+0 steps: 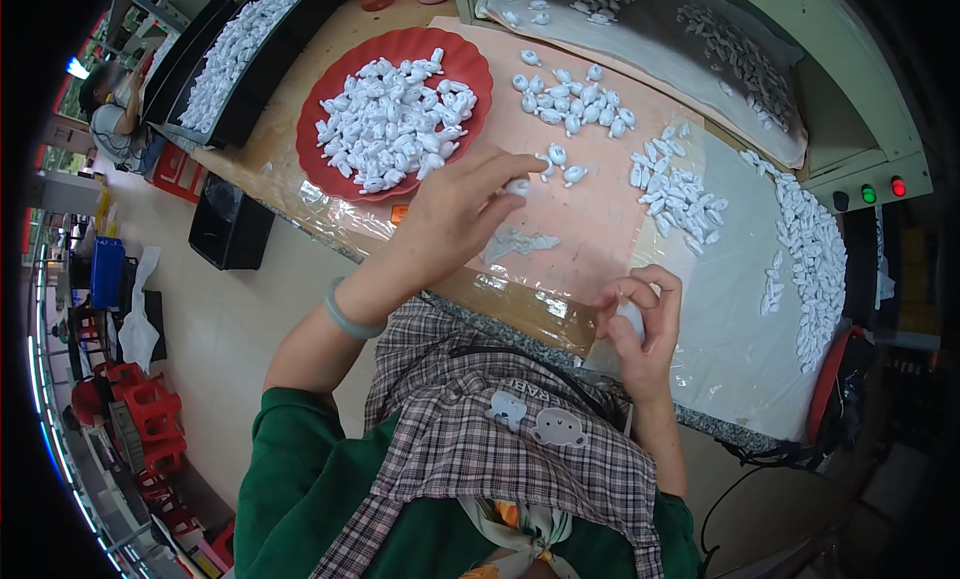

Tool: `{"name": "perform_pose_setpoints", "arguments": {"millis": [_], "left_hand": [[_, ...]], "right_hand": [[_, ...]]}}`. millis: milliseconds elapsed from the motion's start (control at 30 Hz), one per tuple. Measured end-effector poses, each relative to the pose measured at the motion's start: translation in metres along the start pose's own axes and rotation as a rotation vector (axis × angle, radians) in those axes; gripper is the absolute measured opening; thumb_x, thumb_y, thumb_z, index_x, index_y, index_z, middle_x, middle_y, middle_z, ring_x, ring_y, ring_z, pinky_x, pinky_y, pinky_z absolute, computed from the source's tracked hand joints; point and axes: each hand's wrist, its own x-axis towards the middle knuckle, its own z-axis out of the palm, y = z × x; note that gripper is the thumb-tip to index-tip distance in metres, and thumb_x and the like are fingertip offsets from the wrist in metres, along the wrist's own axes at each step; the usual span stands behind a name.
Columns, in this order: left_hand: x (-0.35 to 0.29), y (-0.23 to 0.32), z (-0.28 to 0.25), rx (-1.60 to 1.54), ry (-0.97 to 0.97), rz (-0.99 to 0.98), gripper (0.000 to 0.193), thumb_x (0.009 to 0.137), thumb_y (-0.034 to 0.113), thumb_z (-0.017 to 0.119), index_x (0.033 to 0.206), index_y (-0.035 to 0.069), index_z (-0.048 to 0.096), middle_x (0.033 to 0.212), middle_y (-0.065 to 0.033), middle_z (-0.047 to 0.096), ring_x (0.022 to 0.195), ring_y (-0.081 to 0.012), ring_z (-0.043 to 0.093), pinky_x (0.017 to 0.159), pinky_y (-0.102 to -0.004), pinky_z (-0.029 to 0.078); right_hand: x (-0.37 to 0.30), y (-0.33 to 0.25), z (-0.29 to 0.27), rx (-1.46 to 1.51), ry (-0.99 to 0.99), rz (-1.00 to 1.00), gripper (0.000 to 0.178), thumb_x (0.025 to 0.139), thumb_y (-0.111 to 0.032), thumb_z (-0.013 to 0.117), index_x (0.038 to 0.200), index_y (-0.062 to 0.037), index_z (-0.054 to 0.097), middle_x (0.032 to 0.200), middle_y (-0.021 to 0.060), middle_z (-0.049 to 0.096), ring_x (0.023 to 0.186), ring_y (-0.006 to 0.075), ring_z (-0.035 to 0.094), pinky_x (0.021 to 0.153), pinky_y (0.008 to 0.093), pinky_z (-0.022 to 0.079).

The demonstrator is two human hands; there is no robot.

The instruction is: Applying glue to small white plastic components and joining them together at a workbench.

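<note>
- White piece held by the left hand is over the bench, just beside the red dish; thumb and fingers are pinched together on it.
- Right hand has its grip clamped on another white piece, near the bench's front edge; the fingers hide much of its shape.
- Both pieces look light, stiff and smooth, so probably a little slippery; any thin projections might snap. A gentle fingertip pinch around the thickest part seems best.
- Red dish: scalloped rim, heaped with knobbly white pieces.
- Black tray, beyond the dish to the left: filled with small white pieces.
- Pale cabinet at the back: more pieces scattered on its lined floor.
- Black bin, below bench level on the left: contents cannot be told.
</note>
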Motion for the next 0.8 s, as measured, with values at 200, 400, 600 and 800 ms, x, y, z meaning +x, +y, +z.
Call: {"name": "perform_pose_setpoints", "arguments": {"millis": [200,400,600,800], "left_hand": [[-0.029,0.038,0.015,-1.628,-0.121,-0.772,0.029,0.086,0.004,0.064,0.114,-0.003,0.06,0.105,-0.0142,0.065,0.089,-0.0212,0.067,0.076,-0.0255,0.055],[-0.044,0.048,0.03,-1.873,-0.14,-0.859,0.029,0.086,0.002,0.062,0.114,-0.003,0.06,0.107,-0.0149,0.064,0.092,-0.0211,0.066,0.08,-0.026,0.055],[-0.05,0.046,0.035,-1.949,-0.187,-0.901,0.032,0.086,0.004,0.063,0.117,-0.003,0.059,0.105,-0.0135,0.064,0.09,-0.0187,0.066,0.079,-0.0265,0.055],[-0.053,0.048,0.04,-1.937,-0.211,-0.889,0.034,0.086,0.007,0.064,0.118,-0.003,0.059,0.104,-0.0129,0.065,0.086,-0.0155,0.064,0.08,-0.0266,0.054]], "right_hand": [[0.004,-0.003,-0.016,-0.007,0.005,-0.067,0.033,0.085,-0.01,0.061,0.112,-0.0031,0.043,0.106,0.0121,0.049,0.07,0.0127,0.057,0.05,0.0193,0.041],[-0.003,-0.009,-0.016,-0.014,0.139,-0.115,0.035,0.085,-0.016,0.068,0.111,-0.0009,0.05,0.1,0.014,0.057,0.065,0.0136,0.06,0.045,0.0166,0.04],[-0.004,-0.018,-0.009,-0.094,0.245,-0.185,0.046,0.086,-0.026,0.069,0.117,0.0007,0.049,0.094,0.017,0.063,0.06,0.0132,0.06,0.045,0.0167,0.041],[-0.01,-0.024,-0.01,-0.29,0.197,-0.327,0.046,0.093,-0.03,0.058,0.122,0.0043,0.047,0.091,0.0181,0.065,0.064,0.0146,0.061,0.054,0.0216,0.045]]}}
